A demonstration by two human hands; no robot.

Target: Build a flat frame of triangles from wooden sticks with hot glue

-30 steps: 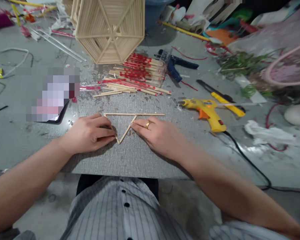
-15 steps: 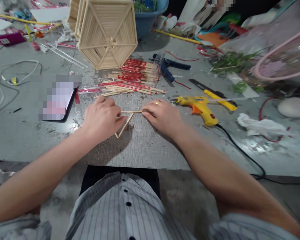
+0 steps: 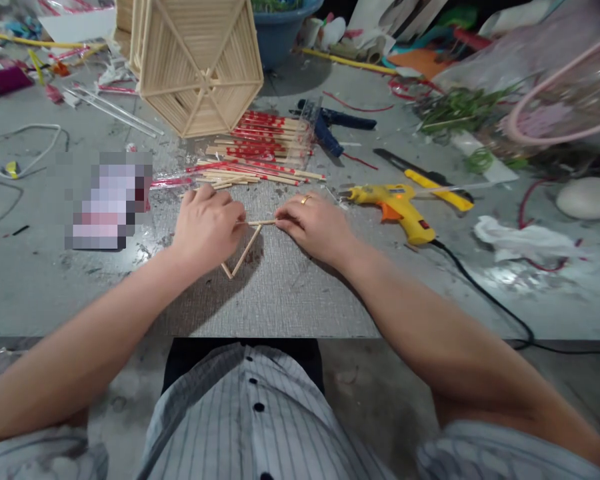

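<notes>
Between my hands a thin wooden stick [image 3: 264, 223] runs level, just above or on the table. Joined below it, two more sticks form a V-shaped stick frame [image 3: 245, 252], its point toward me. My left hand [image 3: 207, 227] is closed, pinching the left end of the level stick and covering part of the frame. The thumb and fingers of my right hand [image 3: 314, 223], which wears a ring, pinch the right end. Just beyond lie loose wooden sticks [image 3: 260, 170] with red markings. A yellow glue gun [image 3: 393, 200] rests to the right of my right hand.
A hexagonal structure of sticks [image 3: 205, 60] stands at the back, before a blue tub [image 3: 280, 37]. On the right lie a yellow utility knife [image 3: 437, 189], crumpled tissue [image 3: 520, 243] and the black cord [image 3: 485, 290]. Blue-handled pliers [image 3: 330, 130] lie behind the sticks; a blurred phone [image 3: 103, 207] is left.
The view has shifted slightly, so things at the back sit further left and higher. My left hand has moved a little nearer the joint; both hands keep their pinch on the stick.
</notes>
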